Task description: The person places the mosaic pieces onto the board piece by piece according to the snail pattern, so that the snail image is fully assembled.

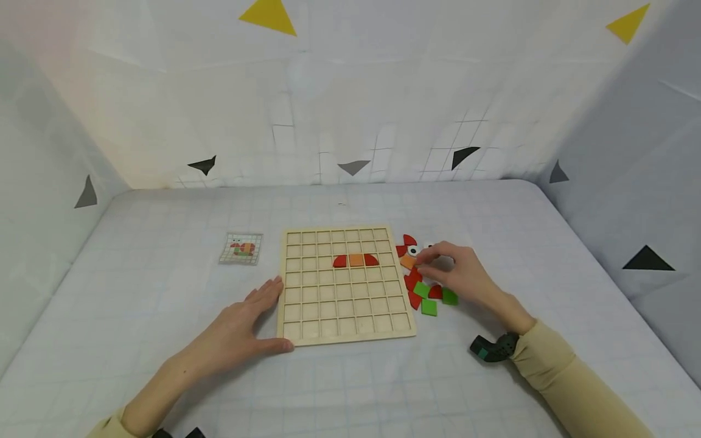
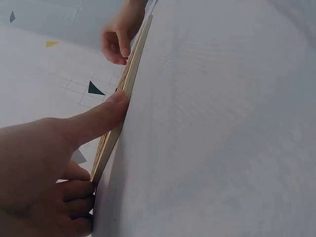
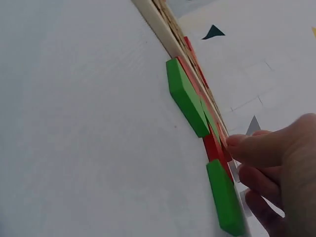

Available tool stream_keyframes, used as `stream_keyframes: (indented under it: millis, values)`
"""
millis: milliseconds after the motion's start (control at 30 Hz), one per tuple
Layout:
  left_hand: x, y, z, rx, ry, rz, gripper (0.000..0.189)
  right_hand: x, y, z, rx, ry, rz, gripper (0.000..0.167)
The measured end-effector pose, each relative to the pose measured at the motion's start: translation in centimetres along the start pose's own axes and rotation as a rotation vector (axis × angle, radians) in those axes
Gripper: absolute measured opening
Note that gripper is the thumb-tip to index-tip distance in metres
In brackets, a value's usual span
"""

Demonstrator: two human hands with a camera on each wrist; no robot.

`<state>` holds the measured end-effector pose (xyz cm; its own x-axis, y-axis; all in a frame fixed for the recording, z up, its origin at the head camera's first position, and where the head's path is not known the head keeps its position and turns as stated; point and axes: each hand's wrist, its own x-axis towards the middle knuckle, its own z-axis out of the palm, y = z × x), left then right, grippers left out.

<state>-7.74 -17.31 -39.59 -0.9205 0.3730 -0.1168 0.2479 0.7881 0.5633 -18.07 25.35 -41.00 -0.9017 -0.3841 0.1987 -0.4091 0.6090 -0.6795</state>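
Observation:
The wooden grid board (image 1: 323,311) lies flat on the table. In its third row from the back, an orange square (image 1: 356,260) sits between two red rounded pieces (image 1: 339,261). My left hand (image 1: 235,328) is spread along the board's left side, thumb at the front corner and fingertips at the left edge. Beside the board's right edge, my right hand (image 1: 460,271) pinches an orange piece (image 1: 408,261) at its corner between thumb and index finger. Around it lie red pieces (image 1: 414,278), green squares (image 1: 429,307) and a white eye piece (image 1: 413,250).
A small picture card (image 1: 241,248) with a colored figure on a grid lies left of the board. A second eye piece (image 1: 429,246) is partly hidden by the right hand. Pale cloth covers the table and walls, with yellow, black and grey triangles (image 1: 648,259) on the walls.

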Motion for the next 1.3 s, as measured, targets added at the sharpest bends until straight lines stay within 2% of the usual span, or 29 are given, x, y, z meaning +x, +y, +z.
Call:
stream_keyframes:
  millis: [267,767,967,1200,1300]
  values:
    - [0.1,0.0,0.1,0.008,0.002,0.005,0.114,-0.4,0.9,0.3,0.106,-0.013,-0.083,0.024]
    - [0.0,0.0,0.1,0.004,0.015,0.019,0.113,-0.4,1.2,0.6,0.162,-0.062,-0.077,0.028]
    - [0.0,0.0,0.0,-0.002,0.015,0.015,0.113,-0.2,1.3,0.6,0.129,-0.058,-0.090,0.024]
    - [0.0,0.1,0.0,-0.004,-0.004,0.002,0.114,-0.2,1.3,0.7,0.051,0.041,-0.078,0.024]
    - [0.0,0.1,-0.1,-0.004,-0.008,-0.003,0.114,-0.3,1.3,0.8,0.053,0.042,-0.073,0.028]
